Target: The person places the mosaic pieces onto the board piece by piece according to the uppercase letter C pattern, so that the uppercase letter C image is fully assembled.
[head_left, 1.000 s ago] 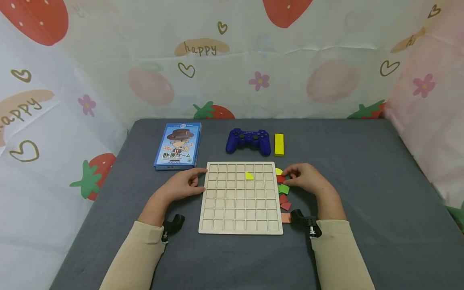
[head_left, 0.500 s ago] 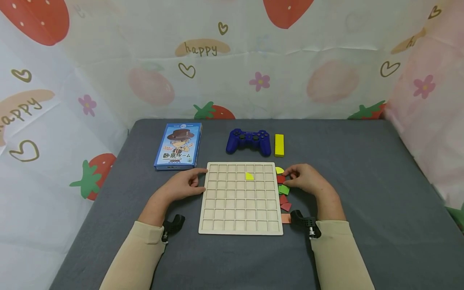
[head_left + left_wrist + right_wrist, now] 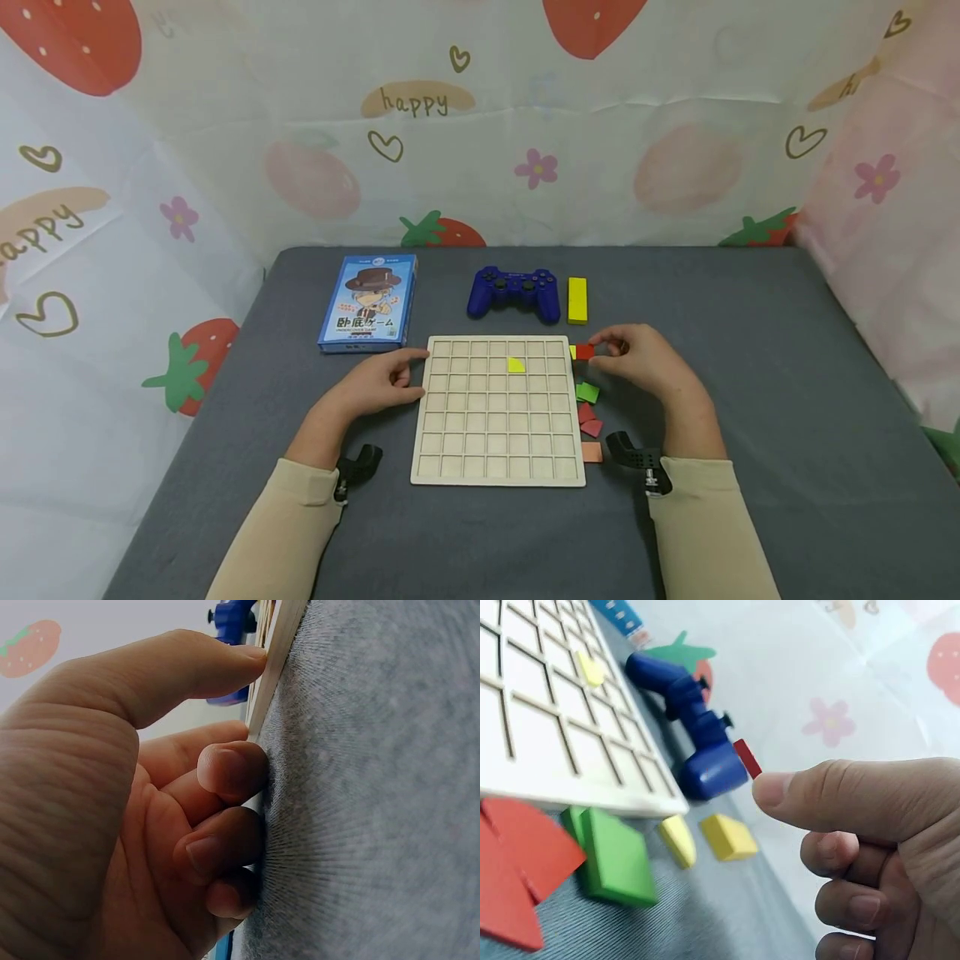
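Note:
The wooden grid board [image 3: 498, 481] lies flat on the table, with a small yellow piece [image 3: 516, 365] in one upper cell. My left hand [image 3: 371, 385] touches the board's left edge with thumb and index fingertip; its other fingers are bent in the left wrist view. Past the upper right edge, my right hand [image 3: 647, 360] pinches a small red tile [image 3: 748, 758] between thumb and index finger. In the head view that tile partly covers a yellow piece with a curved side [image 3: 678, 841]. Green tiles [image 3: 588, 392] lie just below it along the edge.
Red pieces [image 3: 590, 421] and an orange tile [image 3: 592, 452] lie along the board's right side. Behind the board are a blue game controller [image 3: 514, 293] and a yellow block [image 3: 577, 301]. A blue game box [image 3: 369, 302] stands at back left, close to my left hand.
My right hand has picked up the red tile from beside the board and shifted slightly up and right with it. The left hand and the board have stayed put.

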Motion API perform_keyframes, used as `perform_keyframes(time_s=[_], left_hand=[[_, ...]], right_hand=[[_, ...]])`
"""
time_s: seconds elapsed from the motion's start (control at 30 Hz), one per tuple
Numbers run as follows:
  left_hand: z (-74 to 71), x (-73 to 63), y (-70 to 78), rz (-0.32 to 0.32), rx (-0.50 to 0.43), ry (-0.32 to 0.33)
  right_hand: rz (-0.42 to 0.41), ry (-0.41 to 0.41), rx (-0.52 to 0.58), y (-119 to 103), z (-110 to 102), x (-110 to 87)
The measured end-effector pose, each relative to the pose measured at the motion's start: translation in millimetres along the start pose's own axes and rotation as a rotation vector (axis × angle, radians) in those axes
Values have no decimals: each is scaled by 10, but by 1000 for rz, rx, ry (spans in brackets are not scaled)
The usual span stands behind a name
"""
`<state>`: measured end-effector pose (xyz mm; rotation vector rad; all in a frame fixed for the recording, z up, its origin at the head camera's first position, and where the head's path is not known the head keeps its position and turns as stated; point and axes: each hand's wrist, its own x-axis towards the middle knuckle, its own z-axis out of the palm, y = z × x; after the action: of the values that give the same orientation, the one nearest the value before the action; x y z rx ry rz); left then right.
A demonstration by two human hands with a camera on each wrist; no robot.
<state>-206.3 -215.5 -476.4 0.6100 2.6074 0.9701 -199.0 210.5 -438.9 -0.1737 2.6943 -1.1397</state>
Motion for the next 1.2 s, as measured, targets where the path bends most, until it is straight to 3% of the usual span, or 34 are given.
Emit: perform_keyframes(time_s=[0.63, 1.0, 1.2], left_hand=[[-4, 2, 6, 3, 6, 2], [1, 1, 9, -9, 3, 2], [-4, -2, 10, -9, 2, 5]], right_hand=[[-178, 104, 19, -493, -176, -252], [-306, 246, 31, -756, -91, -291], [-333, 250, 41, -893, 25, -265]])
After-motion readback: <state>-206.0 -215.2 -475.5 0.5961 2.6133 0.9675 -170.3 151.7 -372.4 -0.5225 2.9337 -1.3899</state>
